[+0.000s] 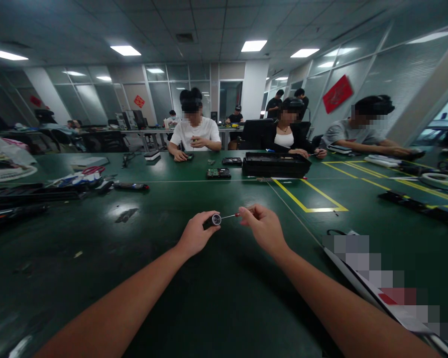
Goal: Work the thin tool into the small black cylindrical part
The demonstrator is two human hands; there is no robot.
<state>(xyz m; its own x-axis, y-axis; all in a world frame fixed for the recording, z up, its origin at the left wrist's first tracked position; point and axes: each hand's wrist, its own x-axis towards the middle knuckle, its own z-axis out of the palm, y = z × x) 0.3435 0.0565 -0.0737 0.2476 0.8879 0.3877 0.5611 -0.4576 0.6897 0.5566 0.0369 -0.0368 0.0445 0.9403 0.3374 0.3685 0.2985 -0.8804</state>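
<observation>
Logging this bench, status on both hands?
Left hand: gripping dark cylinder. Right hand: pinching thin tool, tip at cylinder's ringed end. Black case beyond, not in the way.

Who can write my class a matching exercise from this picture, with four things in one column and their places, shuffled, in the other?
Things
1. Dark cylinder
2. Thin metal shaft
3. Red loops
4. Long black case

Places
A. Reaching from the red-ended tool in the right hand toward the cylinder's round end
B. Across the table, by the far end of the yellow tape outline
C. Gripped in the left hand
D. Among the clutter on the left side of the table

Right pairs: 1-C, 2-A, 3-D, 4-B
</observation>
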